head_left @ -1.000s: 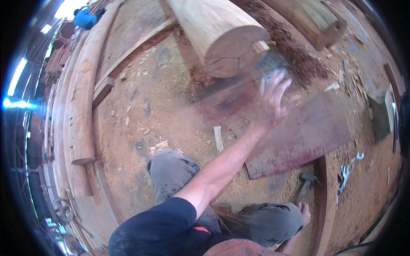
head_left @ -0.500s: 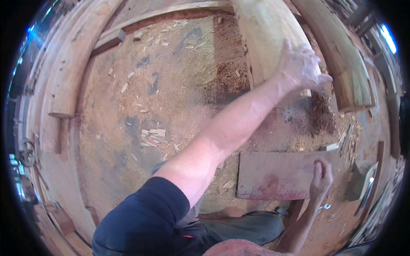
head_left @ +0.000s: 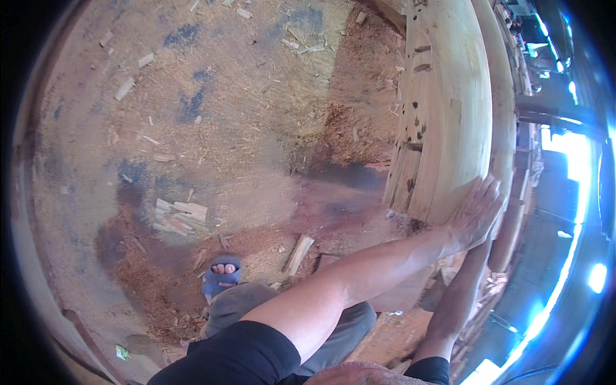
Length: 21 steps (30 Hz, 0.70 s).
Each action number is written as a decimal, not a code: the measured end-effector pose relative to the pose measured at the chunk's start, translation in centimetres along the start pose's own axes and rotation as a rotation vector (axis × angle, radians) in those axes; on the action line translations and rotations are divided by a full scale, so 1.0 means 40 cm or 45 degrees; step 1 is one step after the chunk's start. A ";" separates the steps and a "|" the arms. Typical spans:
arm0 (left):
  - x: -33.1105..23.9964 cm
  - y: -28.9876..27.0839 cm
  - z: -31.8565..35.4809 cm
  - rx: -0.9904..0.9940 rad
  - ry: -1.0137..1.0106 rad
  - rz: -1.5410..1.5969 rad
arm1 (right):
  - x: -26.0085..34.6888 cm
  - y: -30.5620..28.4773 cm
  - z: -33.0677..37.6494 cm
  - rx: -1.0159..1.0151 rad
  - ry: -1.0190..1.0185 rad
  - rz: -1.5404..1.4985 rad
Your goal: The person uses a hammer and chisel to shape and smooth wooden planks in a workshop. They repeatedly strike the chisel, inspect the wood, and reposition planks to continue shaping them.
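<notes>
Bracing the big pale log [head_left: 449, 109]: left hand [head_left: 476, 215] flat, fingers spread wide; right hand hidden beneath, grip untellable. Next: steady push.

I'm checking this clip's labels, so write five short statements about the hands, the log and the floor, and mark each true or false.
1. The left hand lies flat, fingers spread, on the pale log. True.
2. The left hand grips a hammer. False: it holds nothing and only presses on the log.
3. The floor is covered in sawdust and wood chips. True.
4. The log's surface is smooth and unmarked. False: dark notches and holes run along its left side.
5. The right hand is plainly seen resting on the floor. False: only the right forearm shows, reaching up under the left hand; the hand itself is hidden.
</notes>
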State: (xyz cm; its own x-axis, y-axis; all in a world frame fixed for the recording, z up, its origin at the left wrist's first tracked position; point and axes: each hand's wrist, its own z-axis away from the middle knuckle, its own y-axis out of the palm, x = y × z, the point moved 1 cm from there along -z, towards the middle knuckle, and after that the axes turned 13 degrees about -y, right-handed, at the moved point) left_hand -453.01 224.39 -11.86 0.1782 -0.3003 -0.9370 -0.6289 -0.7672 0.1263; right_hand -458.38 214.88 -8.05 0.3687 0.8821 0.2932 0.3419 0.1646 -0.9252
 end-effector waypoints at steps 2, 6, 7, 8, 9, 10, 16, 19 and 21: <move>0.003 -0.005 0.002 0.078 -0.042 0.062 | 0.027 0.006 0.010 0.024 0.001 0.020; -0.012 -0.030 -0.003 0.116 -0.057 0.106 | 0.055 0.012 0.004 0.042 0.001 0.032; -0.017 -0.037 -0.006 0.033 -0.009 0.106 | 0.053 0.017 -0.004 0.032 0.008 0.025; -0.022 -0.041 -0.009 0.025 0.001 0.091 | 0.048 0.020 -0.012 0.031 0.008 0.022; -0.024 -0.044 -0.013 0.125 -0.027 0.052 | 0.040 0.027 -0.022 0.019 0.010 0.010; -0.027 -0.046 -0.015 0.099 0.007 0.039 | 0.032 0.032 -0.029 0.004 0.010 -0.005; -0.045 -0.036 -0.032 0.272 -0.049 -0.305 | 0.000 0.038 -0.081 0.007 0.202 -0.071; -0.068 -0.021 -0.047 0.299 -0.073 -0.488 | 0.011 0.025 -0.103 0.060 0.342 -0.023; -0.081 -0.017 -0.061 0.285 -0.091 -0.478 | 0.020 0.015 -0.115 0.140 0.462 0.024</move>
State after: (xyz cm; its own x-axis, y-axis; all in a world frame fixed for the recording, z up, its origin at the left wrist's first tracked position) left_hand -451.32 224.51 -8.14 0.3777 0.0213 -0.9257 -0.6804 -0.6717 -0.2931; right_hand -453.91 213.66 -7.28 0.6627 0.6751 0.3242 0.2450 0.2136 -0.9457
